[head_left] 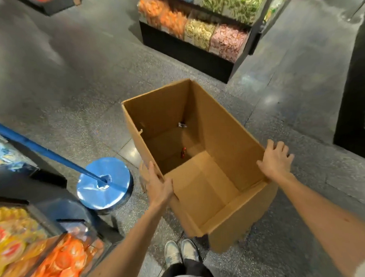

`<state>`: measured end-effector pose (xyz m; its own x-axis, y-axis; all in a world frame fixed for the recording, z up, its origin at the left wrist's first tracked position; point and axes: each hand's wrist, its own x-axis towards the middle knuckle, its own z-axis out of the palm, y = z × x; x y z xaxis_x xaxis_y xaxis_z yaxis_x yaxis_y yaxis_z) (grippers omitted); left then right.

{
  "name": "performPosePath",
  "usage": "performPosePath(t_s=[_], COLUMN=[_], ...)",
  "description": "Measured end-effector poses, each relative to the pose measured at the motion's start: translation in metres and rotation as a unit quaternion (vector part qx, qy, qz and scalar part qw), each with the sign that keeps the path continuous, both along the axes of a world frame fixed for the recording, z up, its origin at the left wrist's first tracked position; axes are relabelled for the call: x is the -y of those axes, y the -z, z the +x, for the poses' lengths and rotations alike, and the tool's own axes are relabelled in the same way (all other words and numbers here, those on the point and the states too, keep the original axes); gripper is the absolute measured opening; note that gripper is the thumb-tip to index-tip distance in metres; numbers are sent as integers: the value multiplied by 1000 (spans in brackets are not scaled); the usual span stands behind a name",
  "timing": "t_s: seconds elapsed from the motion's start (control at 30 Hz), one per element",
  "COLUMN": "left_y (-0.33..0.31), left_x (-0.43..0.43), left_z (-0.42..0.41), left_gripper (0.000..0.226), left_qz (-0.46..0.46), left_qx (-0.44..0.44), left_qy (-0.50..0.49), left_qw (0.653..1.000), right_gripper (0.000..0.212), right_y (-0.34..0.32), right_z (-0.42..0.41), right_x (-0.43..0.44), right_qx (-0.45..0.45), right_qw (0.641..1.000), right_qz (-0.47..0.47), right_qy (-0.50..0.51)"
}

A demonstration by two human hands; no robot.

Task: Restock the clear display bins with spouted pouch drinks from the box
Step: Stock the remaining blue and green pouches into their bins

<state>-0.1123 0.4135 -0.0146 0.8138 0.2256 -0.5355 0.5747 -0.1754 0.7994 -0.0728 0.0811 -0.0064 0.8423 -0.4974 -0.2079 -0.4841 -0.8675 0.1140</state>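
- Gripping the box (218,126) at its near left corner, the left hand (156,184) lays its fingers flat along the outside of the wall and hooks its thumb over the rim, so the cardboard is pinched between them.
- On the opposite side, the right hand (275,162) sits on the top edge of the right wall, fingers spread and bent over to the outside, thumb lying along the rim; it too clasps the cardboard.
- Both arms reach forward with the box between them, its open top tipped toward the person.
- A loose flap (202,189) lies folded down inside against the near wall.
- Deep inside, a small red item (183,152) lies on the bottom; it is too small to tell what it is.
- A pale scrap (182,125) sits in the far corner of the box.
- Below the box's near edge are the person's shoes (181,254) on the speckled floor (72,80).
- Left of the box stands a round blue base (105,182) with a blue pole (43,149) slanting away from it.
- At lower left, the near bins (57,242) hold orange pouches (66,264) and yellow ones.
- Well beyond the box, the far bins (198,32) hold orange, yellow, pink and green packs.
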Motion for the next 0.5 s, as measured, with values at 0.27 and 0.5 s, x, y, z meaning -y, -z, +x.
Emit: performPosePath(t_s=[0.27,0.5], left_y=[-86,-123], left_x=[20,115], left_z=[71,166], left_gripper=[68,68], left_qz=[-2,-70], left_qx=[97,152], left_qy=[159,151], left_qw=[983,974], right_gripper=[43,18], right_y=[-71,-130], right_z=[19,53], right_x=[73,137], right_qx=[-48,137], right_qw=[967,920], right_qz=[237,352], right_qy=[81,104])
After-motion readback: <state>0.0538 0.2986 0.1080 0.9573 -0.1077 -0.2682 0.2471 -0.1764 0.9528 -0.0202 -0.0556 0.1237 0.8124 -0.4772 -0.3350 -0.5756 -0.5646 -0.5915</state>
